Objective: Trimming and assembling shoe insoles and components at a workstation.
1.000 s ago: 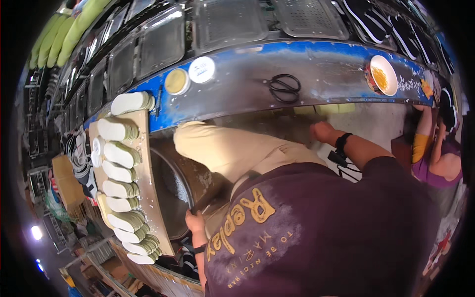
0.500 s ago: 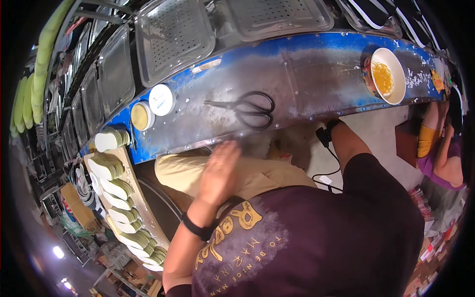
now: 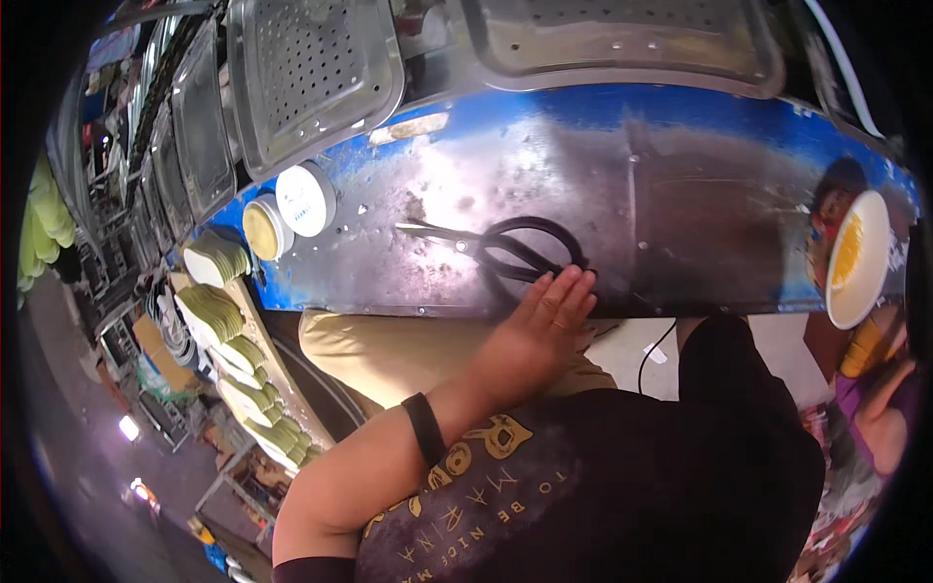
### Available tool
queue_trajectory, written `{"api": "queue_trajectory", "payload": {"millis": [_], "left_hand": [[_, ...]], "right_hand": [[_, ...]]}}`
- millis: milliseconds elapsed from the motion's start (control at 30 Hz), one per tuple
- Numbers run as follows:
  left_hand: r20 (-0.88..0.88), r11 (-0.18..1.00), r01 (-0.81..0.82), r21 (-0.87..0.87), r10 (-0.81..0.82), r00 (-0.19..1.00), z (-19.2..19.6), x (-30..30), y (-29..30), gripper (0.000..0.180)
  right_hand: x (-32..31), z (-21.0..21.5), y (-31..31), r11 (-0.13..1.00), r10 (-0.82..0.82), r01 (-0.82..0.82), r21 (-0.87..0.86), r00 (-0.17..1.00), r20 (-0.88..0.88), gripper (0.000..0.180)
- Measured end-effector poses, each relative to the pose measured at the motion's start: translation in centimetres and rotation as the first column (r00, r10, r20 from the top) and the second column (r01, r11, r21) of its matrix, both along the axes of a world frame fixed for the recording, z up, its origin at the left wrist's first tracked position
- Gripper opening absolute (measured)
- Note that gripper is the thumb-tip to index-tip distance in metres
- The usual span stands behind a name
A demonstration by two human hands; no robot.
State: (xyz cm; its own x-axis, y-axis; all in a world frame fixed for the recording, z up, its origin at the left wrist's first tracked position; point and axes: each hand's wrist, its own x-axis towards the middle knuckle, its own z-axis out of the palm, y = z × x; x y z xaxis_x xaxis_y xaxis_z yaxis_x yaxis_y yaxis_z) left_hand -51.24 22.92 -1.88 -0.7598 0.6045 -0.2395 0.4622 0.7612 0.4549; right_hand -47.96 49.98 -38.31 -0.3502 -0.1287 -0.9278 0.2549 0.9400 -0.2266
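the left arm (image 3: 374, 462) bends at the elbow, left hand (image 3: 537, 335) back-up, fingers (image 3: 557, 295) nearly straight.

- Scissors (image 3: 491, 236): black handles, greyish blades.
- Bench (image 3: 573, 185): worn grey metal, blue along the far edge.
- Tub (image 3: 260, 231): white, yellowish inside.
- Bowl (image 3: 872, 272): white, orange-yellow contents (image 3: 847, 257); perhaps reddish outside, though the view is dim there.
- Tray (image 3: 379, 92): grey, dark-dotted.
- Shirt (image 3: 622, 476): dark purple, gold print.
- Wristband (image 3: 424, 429): black.

- Right hand hidden beneath the workbench (image 3: 573, 175), right of centre
- Scissors (image 3: 462, 246) partly covered by left hand (image 3: 539, 335), centre
- Perforated metal tray (image 3: 622, 44) cut off, top edge
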Motion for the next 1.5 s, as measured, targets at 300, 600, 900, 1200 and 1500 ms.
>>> {"api": "queue_trajectory", "payload": {"millis": [300,600,900,1200,1500], "left_hand": [[-0.066,0.995,-0.093,-0.02,0.091,0.994,-0.6,0.8,0.3,0.043],[-0.08,0.992,-0.123,-0.011,0.122,0.989,0.1,0.3,0.7,0.04],[-0.18,0.987,-0.146,0.068,0.156,0.971,-0.4,0.7,0.4,0.047],[-0.134,0.999,-0.017,-0.036,0.012,0.991,0.0,1.8,-0.8,0.047],[-0.052,0.655,-0.528,0.541,0.652,0.756,4.9,9.7,-9.6,0.027]], "right_hand": [[9.6,-0.6,-2.3,0.982,-0.011,0.073,-0.172,0.941,0.338,0.066],[10.6,4.1,-0.6,0.958,0.0,0.148,-0.246,0.857,0.515,0.067],[-2.0,12.6,4.4,0.971,0.033,0.086,-0.223,0.877,0.48,0.068],[-6.8,29.7,10.9,0.909,-0.18,0.396,-0.132,0.658,0.732,0.075],[-10.4,45.3,5.4,0.871,-0.138,0.301,-0.388,0.909,0.394,0.092]]}}
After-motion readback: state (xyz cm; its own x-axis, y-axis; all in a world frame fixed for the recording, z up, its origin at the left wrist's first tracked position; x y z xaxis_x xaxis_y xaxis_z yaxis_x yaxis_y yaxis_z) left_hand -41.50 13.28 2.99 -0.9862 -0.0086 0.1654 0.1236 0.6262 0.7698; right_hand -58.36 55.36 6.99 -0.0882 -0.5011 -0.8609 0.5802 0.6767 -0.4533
